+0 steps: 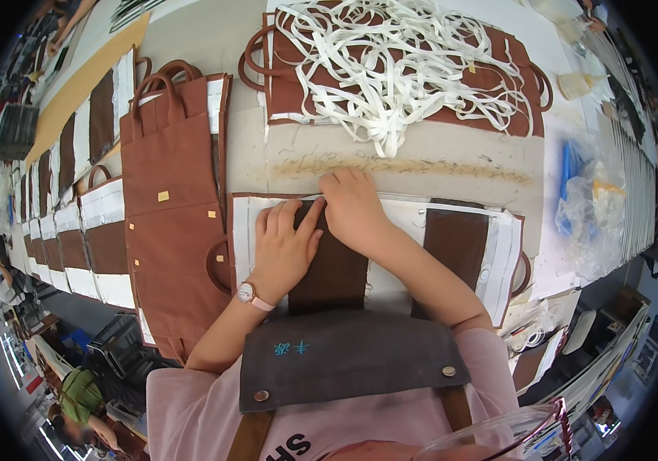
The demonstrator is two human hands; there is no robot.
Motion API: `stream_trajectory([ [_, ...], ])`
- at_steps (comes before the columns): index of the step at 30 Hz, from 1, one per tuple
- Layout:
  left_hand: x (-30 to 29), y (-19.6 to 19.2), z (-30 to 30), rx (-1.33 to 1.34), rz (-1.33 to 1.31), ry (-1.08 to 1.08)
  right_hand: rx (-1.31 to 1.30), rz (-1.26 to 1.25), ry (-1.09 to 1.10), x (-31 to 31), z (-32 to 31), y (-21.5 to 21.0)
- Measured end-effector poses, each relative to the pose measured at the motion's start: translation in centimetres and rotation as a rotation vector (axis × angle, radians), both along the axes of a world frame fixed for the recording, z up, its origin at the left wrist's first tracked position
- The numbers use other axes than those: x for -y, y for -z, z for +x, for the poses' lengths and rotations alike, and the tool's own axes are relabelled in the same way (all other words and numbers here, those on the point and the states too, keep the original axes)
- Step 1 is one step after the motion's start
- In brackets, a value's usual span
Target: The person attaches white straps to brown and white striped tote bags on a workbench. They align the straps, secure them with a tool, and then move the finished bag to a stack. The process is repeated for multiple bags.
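Observation:
A bag panel [386,283] lies in front of me, its white and dark brown lining side up and a reddish-brown edge showing round it. My left hand [284,250] rests on the panel near its far edge, fingers stretched out and spread, with a watch on the wrist. Just to its right, my right hand [352,213] has its fingers curled down at that same far edge, beside the left index fingertip. The right fingers look pinched on the edge; the fingertips are partly hidden.
A tangled heap of white tape [390,69] lies on reddish-brown bag panels [283,100] beyond. More handled panels [167,165] are stacked at left, beside a row of lined pieces [102,227]. Clear plastic wrap [594,215] and a small bottle [577,84] are at right.

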State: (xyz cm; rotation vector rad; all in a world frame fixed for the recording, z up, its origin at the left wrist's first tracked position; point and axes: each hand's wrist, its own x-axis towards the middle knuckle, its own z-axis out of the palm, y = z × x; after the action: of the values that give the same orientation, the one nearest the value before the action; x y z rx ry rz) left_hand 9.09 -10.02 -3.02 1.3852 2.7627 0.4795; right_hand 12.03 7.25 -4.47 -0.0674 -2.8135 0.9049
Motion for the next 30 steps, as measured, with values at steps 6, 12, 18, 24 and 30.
stream_trajectory([
  [6, -0.1, -0.1, 0.1, 0.013, 0.008, -0.021, 0.009, -0.108, -0.075, -0.8, -0.6, 0.4],
  [12, 0.5, -0.2, 0.2, 0.033, 0.048, -0.032, -0.043, -0.158, -0.073, -1.2, -0.1, 0.7],
  [18, 0.7, -0.3, 0.0, 0.004, 0.012, -0.030, 0.017, -0.098, -0.087, -0.5, -0.9, 0.1],
  [24, 0.6, -0.3, -0.2, -0.018, 0.007, -0.035, -0.156, -0.063, -0.193, -0.9, 0.0, 1.1],
  [30, 0.7, -0.2, -0.3, -0.015, 0.023, -0.029, -0.218, 0.054, -0.406, -2.3, -0.1, 1.4],
])
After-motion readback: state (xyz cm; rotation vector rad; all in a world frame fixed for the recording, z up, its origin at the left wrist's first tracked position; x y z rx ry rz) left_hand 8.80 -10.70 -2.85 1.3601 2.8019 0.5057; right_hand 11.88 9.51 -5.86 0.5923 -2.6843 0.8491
